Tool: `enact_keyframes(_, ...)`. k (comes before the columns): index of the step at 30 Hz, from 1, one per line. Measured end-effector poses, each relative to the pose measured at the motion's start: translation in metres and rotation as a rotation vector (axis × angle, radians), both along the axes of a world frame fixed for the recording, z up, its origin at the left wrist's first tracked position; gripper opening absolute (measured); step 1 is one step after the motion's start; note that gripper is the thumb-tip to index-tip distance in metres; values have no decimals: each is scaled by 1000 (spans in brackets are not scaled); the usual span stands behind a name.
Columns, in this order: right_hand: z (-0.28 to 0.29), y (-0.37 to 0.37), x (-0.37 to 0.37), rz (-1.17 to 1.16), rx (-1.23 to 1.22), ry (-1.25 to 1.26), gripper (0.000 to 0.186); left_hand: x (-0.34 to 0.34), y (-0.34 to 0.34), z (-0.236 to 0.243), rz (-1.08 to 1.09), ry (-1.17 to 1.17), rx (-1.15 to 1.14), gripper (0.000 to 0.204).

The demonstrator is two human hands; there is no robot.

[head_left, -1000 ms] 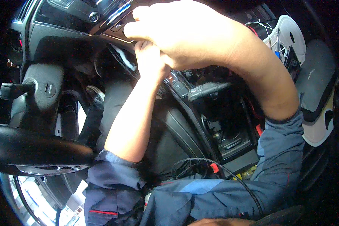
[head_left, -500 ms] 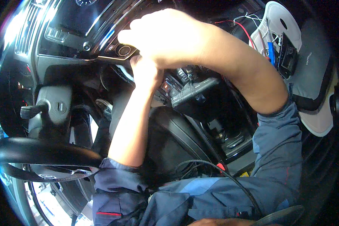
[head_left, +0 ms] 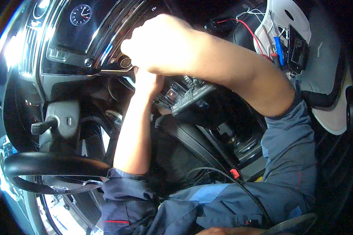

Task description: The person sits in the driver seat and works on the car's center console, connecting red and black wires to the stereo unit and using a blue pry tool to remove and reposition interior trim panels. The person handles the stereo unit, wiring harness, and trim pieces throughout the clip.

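Note:
My right hand, washed out by glare, is curled against the dashboard's centre panel, over a round knob. What its fingers grip is hidden. Under it, my left hand reaches to the panel's lower edge, its fingers mostly covered by the right hand. A glossy strip with a small clock is to their left. Just below and right of the hands are the console's buttons and a dark padded piece.
Right, on pale boards and a grey pouch, lie a black electronic unit, blue-handled tool, red and white wires. The steering wheel is left; a braided cable crosses my lap beside the red seatbelt buckle.
The view has shifted, bringing more of the dashboard and clock into frame. Both hands stay together at the centre panel; my left fingers are now more hidden behind the right hand.

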State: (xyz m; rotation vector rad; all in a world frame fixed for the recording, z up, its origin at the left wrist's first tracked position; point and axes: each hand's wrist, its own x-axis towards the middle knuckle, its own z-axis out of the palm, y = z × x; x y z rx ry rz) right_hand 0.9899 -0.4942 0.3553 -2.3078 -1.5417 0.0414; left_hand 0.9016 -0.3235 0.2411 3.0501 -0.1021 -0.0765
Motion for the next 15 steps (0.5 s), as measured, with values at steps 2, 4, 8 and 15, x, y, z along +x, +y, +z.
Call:
enact_keyframes(2,-2,0,0,50,258,-62,26,-1,-1,3,63,34,-66,44)
enact_keyframes(4,-3,2,0,-13,305,-132,26,-2,-1,4,127,76,-103,43)
enact_keyframes(8,-1,4,2,-69,116,-98,24,0,4,1,48,29,-90,39)
enact_keyframes(15,0,-1,6,-66,121,-75,19,2,12,-10,25,15,-103,31)
